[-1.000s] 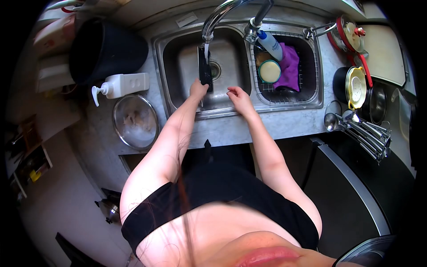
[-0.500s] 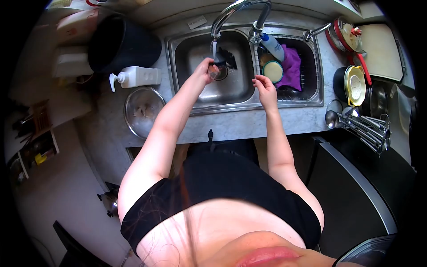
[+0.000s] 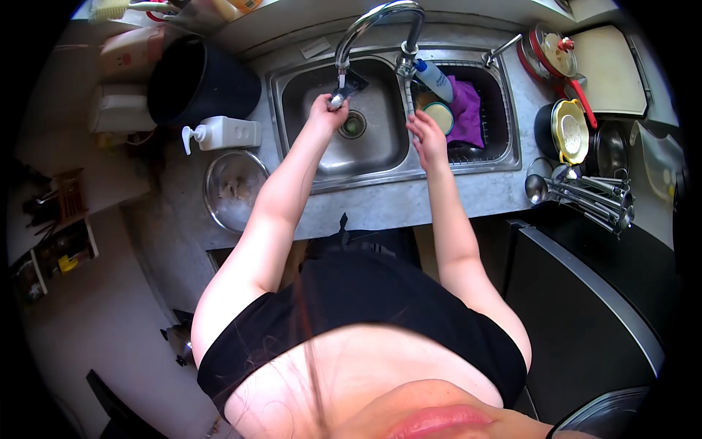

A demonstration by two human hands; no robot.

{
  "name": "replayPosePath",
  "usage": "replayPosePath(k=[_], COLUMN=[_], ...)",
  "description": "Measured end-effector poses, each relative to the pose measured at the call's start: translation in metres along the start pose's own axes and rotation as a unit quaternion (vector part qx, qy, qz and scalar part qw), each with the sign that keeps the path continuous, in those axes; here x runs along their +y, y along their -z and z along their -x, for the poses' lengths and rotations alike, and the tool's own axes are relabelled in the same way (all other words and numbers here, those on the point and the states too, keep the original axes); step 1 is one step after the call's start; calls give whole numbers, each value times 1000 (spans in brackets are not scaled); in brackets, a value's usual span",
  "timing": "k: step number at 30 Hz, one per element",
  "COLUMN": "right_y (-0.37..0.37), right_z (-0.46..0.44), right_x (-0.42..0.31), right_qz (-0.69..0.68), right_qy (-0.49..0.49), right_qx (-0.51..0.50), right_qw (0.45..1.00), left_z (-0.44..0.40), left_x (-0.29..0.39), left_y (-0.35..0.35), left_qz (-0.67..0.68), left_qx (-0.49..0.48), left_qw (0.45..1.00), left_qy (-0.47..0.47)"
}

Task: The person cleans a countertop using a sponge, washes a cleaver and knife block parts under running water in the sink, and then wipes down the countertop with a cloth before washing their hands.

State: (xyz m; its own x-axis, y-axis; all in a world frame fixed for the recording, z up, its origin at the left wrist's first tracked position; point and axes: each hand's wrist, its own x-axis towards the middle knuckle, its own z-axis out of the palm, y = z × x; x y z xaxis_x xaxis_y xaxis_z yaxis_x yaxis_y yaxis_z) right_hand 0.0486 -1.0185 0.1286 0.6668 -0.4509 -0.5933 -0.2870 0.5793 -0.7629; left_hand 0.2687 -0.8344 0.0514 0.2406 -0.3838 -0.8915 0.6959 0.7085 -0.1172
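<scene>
Under the running faucet (image 3: 376, 16), my left hand (image 3: 326, 115) is closed on a black object (image 3: 356, 80) whose exact kind I cannot make out. Water falls onto it and a shiny, wet part shows by my fingers. It is above the left sink basin (image 3: 380, 150), up and left of the drain (image 3: 352, 124). My right hand (image 3: 430, 139) hovers by the divider between the basins, its fingers loosely bent and apart, with nothing visible in them. Beside it in the right basin are a round green-rimmed container (image 3: 439, 117), a purple cloth (image 3: 466, 113) and a blue-and-white bottle (image 3: 435, 79).
Left of the sink stand a white pump bottle (image 3: 228, 134), a glass bowl (image 3: 235, 208) and a dark bin (image 3: 219, 84). To the right are a yellow colander (image 3: 570, 132), a red-handled pan (image 3: 581, 102), a cutting board (image 3: 610, 69) and several metal utensils (image 3: 589, 201).
My left hand has turned the black object under the water, so a shiny part now shows. My right hand's fingers have gone from pinched together to more spread. The view has shifted slightly.
</scene>
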Motion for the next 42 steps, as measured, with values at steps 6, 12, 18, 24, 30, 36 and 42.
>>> replayPosePath(k=[6, 12, 18, 24, 30, 36, 42], right_y=[16, 5, 12, 27, 78, 72, 89], right_z=[-138, -130, -118, -82, -148, -121, -105], right_x=[-32, -80, -76, -10, 71, 58, 50], right_qz=[-437, -535, -399, -28, 642, 733, 564], right_qy=[-178, -200, -134, -44, 82, 96, 259], right_qx=[-120, -93, -166, 20, 111, 100, 165], right_qw=[873, 815, 892, 998, 754, 666, 767], left_z=[69, 82, 103, 134, 133, 141, 142], left_x=[-17, -8, 5, 0, -14, -31, -35], left_y=[17, 43, 66, 74, 71, 62, 58], left_qz=[42, 14, -46, -48, -27, 68, 18], left_qx=[13, -95, -167, -172, -83, -25, -15], left_qw=[991, 976, 950, 951, 981, 989, 995], left_qy=[129, 198, 259, 251, 175, 125, 93])
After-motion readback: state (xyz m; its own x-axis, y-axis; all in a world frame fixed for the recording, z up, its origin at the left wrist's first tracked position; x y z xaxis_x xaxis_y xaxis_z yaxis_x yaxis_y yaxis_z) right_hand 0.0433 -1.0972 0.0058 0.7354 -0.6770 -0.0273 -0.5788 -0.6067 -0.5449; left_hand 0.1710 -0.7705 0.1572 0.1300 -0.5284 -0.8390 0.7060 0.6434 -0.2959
